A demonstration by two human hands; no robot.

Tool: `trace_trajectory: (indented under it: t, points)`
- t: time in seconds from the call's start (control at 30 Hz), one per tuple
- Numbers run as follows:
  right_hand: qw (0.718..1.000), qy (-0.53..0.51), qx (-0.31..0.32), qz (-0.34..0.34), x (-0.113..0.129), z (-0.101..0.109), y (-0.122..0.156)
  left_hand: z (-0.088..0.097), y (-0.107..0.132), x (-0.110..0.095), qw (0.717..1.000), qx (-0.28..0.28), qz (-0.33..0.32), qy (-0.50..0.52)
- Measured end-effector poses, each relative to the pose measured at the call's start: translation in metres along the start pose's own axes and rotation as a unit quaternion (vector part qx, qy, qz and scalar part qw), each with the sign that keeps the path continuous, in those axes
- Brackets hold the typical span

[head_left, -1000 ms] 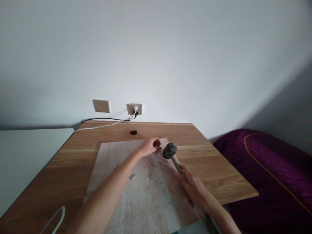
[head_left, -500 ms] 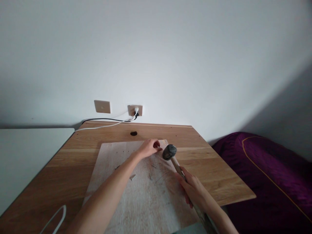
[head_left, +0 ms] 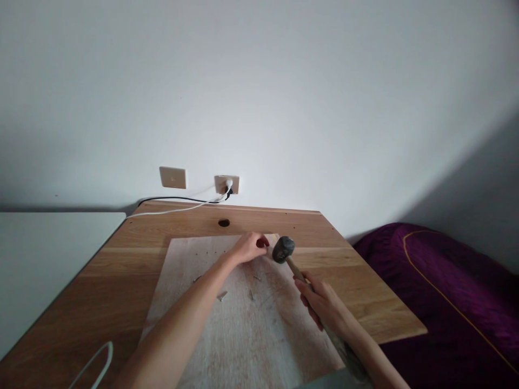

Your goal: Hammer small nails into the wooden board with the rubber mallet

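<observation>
My left hand [head_left: 252,247] reaches over the far right part of a pale wooden board [head_left: 239,329], thumb and fingers pinched on a nail that is barely visible between the fingertips. My right hand [head_left: 318,300] grips the wooden handle of a rubber mallet [head_left: 283,249]. The mallet's black head is raised just right of my left fingertips, apart from them. Loose nails lie on the board, among them one nail [head_left: 222,296] left of the middle and another nail [head_left: 251,295] to its right. Small dark dots form a row near the board's far edge.
The board lies on a wooden desk [head_left: 365,281] against a white wall. A wall socket [head_left: 227,184] has plugs and cables in it. A white surface [head_left: 52,259] stands at the left, a white cable loop [head_left: 106,356] near left, and purple fabric [head_left: 454,281] at the right.
The mallet head has risen slightly and shifted a little right with my right hand. My left hand stays at almost the same spot on the board. The whole view has shifted slightly.
</observation>
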State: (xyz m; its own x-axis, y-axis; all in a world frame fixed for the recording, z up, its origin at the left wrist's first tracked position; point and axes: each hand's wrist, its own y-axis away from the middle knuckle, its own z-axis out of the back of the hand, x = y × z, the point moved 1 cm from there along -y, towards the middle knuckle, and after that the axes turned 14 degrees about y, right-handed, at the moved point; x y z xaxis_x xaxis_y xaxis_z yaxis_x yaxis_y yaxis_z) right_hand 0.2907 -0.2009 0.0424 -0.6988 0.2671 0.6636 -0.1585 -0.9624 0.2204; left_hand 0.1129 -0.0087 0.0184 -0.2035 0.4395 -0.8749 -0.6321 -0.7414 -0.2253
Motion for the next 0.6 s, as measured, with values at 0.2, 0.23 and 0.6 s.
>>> trace_trajectory:
  t: [0.2,0.23,0.6]
  points:
    - [0.998,0.011,-0.049,0.040,0.023,0.006,-0.006,-0.002,0.000,0.007,0.999,-0.018,-0.022,-0.023]
    - [0.997,0.013,-0.056,0.052,0.029,0.006,-0.007,-0.002,0.000,0.007,0.999,-0.021,-0.024,-0.026]
    - [0.997,0.027,-0.064,0.041,0.030,0.001,-0.010,-0.001,0.002,0.005,1.000,-0.019,-0.014,-0.012]
